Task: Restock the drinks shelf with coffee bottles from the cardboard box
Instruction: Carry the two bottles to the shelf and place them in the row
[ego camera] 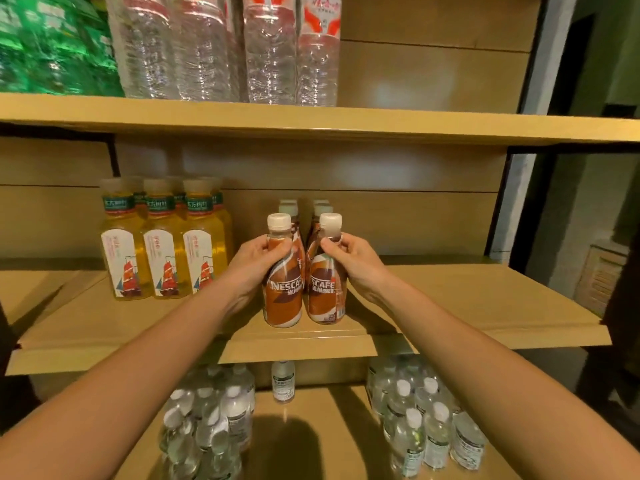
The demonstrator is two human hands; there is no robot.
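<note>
1. The middle shelf of a tan shelving unit spans the view; its right half is bare board.
2. On the top shelf, large clear water bottles stand in a tight row, with a green shrink-wrapped pack at the left end.
3. On the bottom shelf, small clear water bottles cluster in a left group and a right group. A single bottle stands between them towards the back.
4. Yellow tea bottles stand in rows on the left part of the middle shelf, well apart from the coffee.
5. Two Nescafé coffee bottles, the left one and the right one, stand upright just beside each other near the front edge, at mid-width.
6. More coffee bottles line up behind them towards the back wall, mostly hidden.
7. The left hand wraps its fingers round the left bottle's shoulder.
8. The right hand pinches the right bottle just under its white cap.
</note>
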